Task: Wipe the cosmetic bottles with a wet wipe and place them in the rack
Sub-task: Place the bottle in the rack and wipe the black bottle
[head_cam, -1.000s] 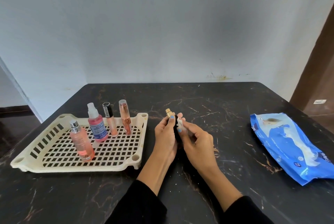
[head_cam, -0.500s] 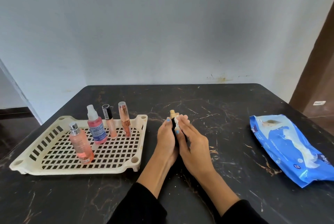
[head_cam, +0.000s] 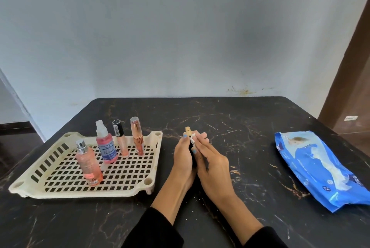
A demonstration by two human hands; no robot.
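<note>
My left hand (head_cam: 183, 156) grips a small dark bottle with a gold cap (head_cam: 187, 129), held upright over the middle of the table; most of its body is hidden between my hands. My right hand (head_cam: 210, 162) presses a small white wet wipe (head_cam: 193, 138) against the bottle's right side, just below the cap. A cream plastic rack (head_cam: 154, 159) lies at the left. In it stand a pink bottle with a silver cap (head_cam: 88, 162), a pink spray bottle (head_cam: 106, 144), a black-capped gloss tube (head_cam: 121, 140) and a rose-gold tube (head_cam: 137, 137).
A blue pack of wet wipes (head_cam: 316, 169) lies at the right side of the black marble table (head_cam: 240, 127), its opening showing a white wipe. A pale wall stands behind the table's far edge. A brown door frame is at the far right.
My right hand has slid the wipe up the bottle toward the gold cap and closed in against my left hand. The bottles in the rack have not moved.
</note>
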